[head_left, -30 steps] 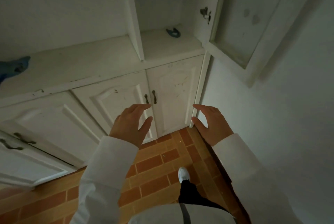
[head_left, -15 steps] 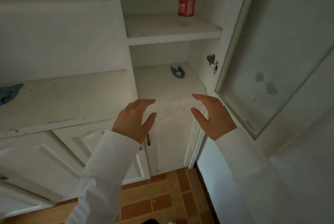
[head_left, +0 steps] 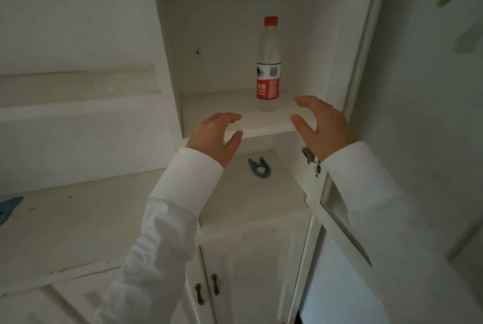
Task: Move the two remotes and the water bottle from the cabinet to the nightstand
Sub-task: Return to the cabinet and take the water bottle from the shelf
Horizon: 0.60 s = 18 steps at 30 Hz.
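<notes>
A clear water bottle [head_left: 268, 64] with a red cap and red label stands upright on the upper shelf [head_left: 261, 127] of the white cabinet. My left hand [head_left: 217, 138] is raised in front of the shelf's edge, below and left of the bottle, fingers apart and holding nothing. My right hand [head_left: 321, 125] is at the shelf's right end, just right of and below the bottle, also with fingers spread and holding nothing. Neither hand touches the bottle. No remote is in view.
A small blue clip-like object [head_left: 259, 168] lies on the lower shelf. The cabinet door [head_left: 339, 213] stands swung out to the right under my right arm. A blue item [head_left: 9, 207] lies on the counter at far left. Two lower doors with dark handles [head_left: 207, 288] are shut.
The view has tilted up from the floor and lower doors to the upper shelf, bringing the whole bottle into sight. Both hands rose with it toward the shelf, still holding nothing.
</notes>
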Available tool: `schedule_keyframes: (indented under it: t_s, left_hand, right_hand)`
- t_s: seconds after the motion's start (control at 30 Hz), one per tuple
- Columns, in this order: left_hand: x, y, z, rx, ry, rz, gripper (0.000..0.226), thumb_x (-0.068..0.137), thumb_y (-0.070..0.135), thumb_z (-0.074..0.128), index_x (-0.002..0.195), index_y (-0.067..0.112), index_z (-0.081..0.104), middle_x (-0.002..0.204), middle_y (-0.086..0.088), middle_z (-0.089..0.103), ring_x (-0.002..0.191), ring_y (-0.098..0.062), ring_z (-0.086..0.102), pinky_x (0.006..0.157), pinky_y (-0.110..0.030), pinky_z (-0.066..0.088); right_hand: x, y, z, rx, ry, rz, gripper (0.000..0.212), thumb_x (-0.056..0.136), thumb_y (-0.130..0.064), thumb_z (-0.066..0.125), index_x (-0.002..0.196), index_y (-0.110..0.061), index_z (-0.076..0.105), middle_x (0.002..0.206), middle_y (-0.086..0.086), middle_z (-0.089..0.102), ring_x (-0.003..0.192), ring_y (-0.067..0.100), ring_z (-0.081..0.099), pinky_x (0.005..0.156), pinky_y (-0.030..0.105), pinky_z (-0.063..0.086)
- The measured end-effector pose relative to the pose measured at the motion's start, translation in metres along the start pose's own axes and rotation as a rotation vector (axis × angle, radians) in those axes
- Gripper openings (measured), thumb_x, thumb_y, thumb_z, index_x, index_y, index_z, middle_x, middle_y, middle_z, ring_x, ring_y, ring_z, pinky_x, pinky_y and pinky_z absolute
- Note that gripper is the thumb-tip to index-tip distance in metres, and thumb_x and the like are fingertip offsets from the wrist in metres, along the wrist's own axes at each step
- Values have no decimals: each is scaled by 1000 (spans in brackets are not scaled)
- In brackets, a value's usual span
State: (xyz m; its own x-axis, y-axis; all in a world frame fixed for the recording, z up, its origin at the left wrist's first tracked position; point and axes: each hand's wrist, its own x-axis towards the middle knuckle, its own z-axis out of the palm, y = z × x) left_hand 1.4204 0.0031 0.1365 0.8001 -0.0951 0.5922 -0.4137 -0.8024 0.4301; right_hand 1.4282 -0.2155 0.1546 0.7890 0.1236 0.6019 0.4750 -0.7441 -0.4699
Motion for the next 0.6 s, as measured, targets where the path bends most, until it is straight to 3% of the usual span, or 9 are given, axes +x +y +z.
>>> schedule_keyframes:
  t_s: [0.1,0.23,0.4,0.6]
  left_hand:
    - [44,0,8,5,-28,-52,33,89,27,54,121,21,58,120,1,63,106,-17,59,91,-26,44]
    - [94,-5,28,44,-133,-163,36,90,27,52,124,19,55,125,0,60,111,-19,56,97,-31,44]
    - [133,-17,55,69,-271,-293,44,90,28,52,132,14,47,132,-4,55,117,-23,54,99,-33,41]
    - [156,-28,82,58,-378,-427,53,90,35,51,138,18,40,141,-5,47,123,-26,50,102,-35,40]
  right_hand:
    - [45,4,0,29,62,41,42,94,-30,48,132,-14,48,135,6,54,122,25,51,105,39,40]
    - [99,11,10,76,64,149,45,93,-31,49,134,-13,45,136,7,52,122,25,50,102,34,38]
    - [151,17,31,120,27,201,55,91,-37,52,136,-8,40,137,13,50,122,29,50,101,38,40]
    - [182,25,57,196,-4,270,53,87,-40,58,126,-6,43,125,13,58,109,30,58,81,30,43]
